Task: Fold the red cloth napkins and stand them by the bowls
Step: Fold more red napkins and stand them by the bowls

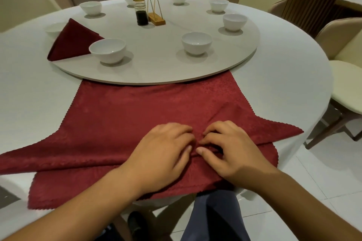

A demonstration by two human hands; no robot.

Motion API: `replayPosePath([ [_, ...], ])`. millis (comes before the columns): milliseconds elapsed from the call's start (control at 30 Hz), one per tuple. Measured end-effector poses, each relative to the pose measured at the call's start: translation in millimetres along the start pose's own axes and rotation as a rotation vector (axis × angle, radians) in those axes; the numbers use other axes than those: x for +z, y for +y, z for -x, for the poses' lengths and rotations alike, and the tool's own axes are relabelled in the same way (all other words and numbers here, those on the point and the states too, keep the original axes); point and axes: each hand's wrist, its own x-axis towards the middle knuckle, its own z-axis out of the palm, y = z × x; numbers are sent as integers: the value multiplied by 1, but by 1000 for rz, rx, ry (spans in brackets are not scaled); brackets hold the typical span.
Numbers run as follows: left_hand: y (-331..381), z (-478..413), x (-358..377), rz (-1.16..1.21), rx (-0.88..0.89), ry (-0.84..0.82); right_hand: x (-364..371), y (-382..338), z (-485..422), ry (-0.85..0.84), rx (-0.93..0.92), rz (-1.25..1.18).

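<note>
**Fold under way: second napkin**

Worktop (29, 94) carries napkin (137, 107), partly folded, lying flat at the near edge. One finished napkin (72, 41) stands beside a bowl (107, 50). Left hand (162, 154) and right hand (231, 152): each grip pinches cloth at the centre. Next, judged: gather the pleat evenly, then stand it.

Left hand (162, 154): bare; a short-trimmed thumbnail is shown.
Right hand (231, 150): bare; a short-trimmed thumbnail is shown.
Forearms (88, 201): left uncovered as far as the frame's edge.
Trousers (215, 219): slate-blue cloth is worn, marked by a long crease.
Shoe (136, 223): a dark, rounded toe is seen.
</note>
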Motion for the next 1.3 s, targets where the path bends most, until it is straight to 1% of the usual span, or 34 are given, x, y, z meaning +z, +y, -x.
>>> replayPosePath([
  [67, 4, 19, 4, -80, 5, -116, 2, -7, -1, 14, 29, 64],
  [133, 5, 33, 3, -132, -27, -220, 6, -15, -4, 28, 57, 147],
  [233, 2, 48, -4, -66, -114, -296, 8, -21, -6, 0, 113, 172],
  [367, -17, 80, -12, -101, -221, -265, 7, -19, -2, -1, 145, 79],
  [467, -38, 105, -24, -114, -340, -274, 5, -19, -1, -14, 163, 85],
  [567, -63, 130, -38, -117, -489, -263, 0, -26, -4, -63, 177, 106],
  [633, -75, 141, -42, -108, -551, -241, -3, -34, -7, -100, 196, 174],
  [733, -75, 144, -42, -118, -567, -216, 4, -58, -18, -133, 199, 361],
  [767, -74, 144, -41, -117, -575, -211, 9, -71, -23, -98, 155, 342],
  [833, -72, 142, -40, -126, -581, -222, 23, -105, -35, -13, 22, 198],
  [867, -72, 142, -41, -128, -580, -229, 32, -121, -42, 1, -41, 132],
  [933, -73, 142, -44, -123, -580, -242, 51, -144, -54, -36, -114, 53],
  [1033, -74, 142, -44, -112, -579, -252, 73, -153, -66, -116, -114, 4],
  [1167, -79, 146, -45, -77, -576, -259, 80, -145, -71, -214, -37, -100],
  [1300, -107, 165, -53, -64, -658, -235, 78, -140, -79, -285, -16, -123],
])
